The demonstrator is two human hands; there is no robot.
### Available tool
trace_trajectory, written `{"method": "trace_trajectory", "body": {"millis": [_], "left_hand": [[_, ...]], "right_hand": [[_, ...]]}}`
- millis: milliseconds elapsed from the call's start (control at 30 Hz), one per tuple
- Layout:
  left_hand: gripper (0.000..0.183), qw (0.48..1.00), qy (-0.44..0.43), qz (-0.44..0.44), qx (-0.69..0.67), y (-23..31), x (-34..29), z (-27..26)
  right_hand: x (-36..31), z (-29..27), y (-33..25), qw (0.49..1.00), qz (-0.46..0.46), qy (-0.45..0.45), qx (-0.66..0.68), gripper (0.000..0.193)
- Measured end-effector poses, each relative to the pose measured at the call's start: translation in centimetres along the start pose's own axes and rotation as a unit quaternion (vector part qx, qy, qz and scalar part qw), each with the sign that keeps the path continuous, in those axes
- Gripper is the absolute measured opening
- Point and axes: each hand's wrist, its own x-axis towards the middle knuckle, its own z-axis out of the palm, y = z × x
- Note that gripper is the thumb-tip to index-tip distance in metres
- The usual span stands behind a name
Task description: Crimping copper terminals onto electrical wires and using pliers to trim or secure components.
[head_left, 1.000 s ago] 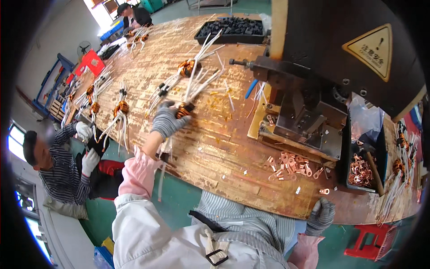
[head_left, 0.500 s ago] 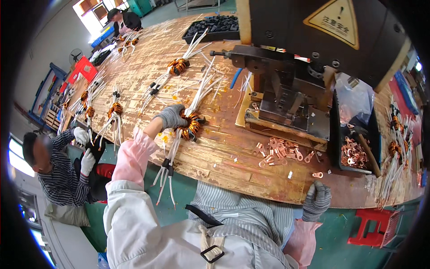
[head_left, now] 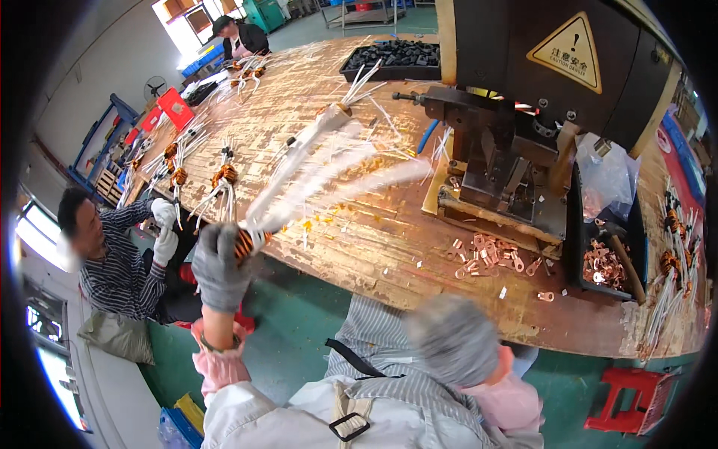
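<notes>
My left hand, in a grey knitted glove, is closed round a copper-wound ring coil at the table's front edge on the left. The coil's long white wires sweep to the right over the tabletop, smeared by motion. My right hand, also gloved in grey, is blurred above my lap by the table edge; its fingers cannot be made out. Just past it, a single copper ring terminal lies on the wood, with a loose heap of copper terminals farther back.
A dark press machine stands at the right, beside a black bin with copper terminals and a plastic bag. More wired coils lie to the left and far right. A co-worker sits at the left. A red stool stands below the right edge.
My left hand has lifted the coil off the tabletop and drawn it left and nearer, swinging its wires. My right hand has moved left from beside the single terminal.
</notes>
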Motion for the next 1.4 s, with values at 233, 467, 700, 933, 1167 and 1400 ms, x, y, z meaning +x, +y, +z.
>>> {"method": "trace_trajectory", "body": {"millis": [233, 467, 700, 933, 1167, 1400], "left_hand": [[0.022, 0.975, -0.019, 0.183, -0.124, 3.9, -2.6, -3.7], [0.031, 0.917, 0.051, 0.365, -0.151, 6.0, 4.1, 3.3], [0.030, 0.895, -0.079, 0.415, -0.143, 9.1, 7.9, 14.2], [0.042, 0.836, -0.261, 0.366, -0.314, 10.8, 9.1, 13.4], [0.039, 0.815, -0.259, 0.375, -0.358, 12.6, 8.2, 13.3], [0.038, 0.804, -0.242, 0.358, -0.407, 13.5, 8.5, 13.2]], "right_hand": [[6.6, 1.5, -3.3, 0.990, 0.045, -0.041, -0.125, 0.055], [-1.0, -0.3, 0.3, 0.936, 0.283, -0.169, 0.125, 0.049], [-2.1, 3.3, 4.8, 0.891, 0.410, -0.126, 0.152, 0.039], [-3.3, 4.9, 6.3, 0.878, 0.434, -0.120, 0.164, 0.041], [-4.4, 2.5, 5.5, 0.857, 0.450, -0.061, 0.245, 0.044], [-5.8, 0.8, 7.6, 0.871, 0.425, -0.100, 0.226, 0.026]]}}
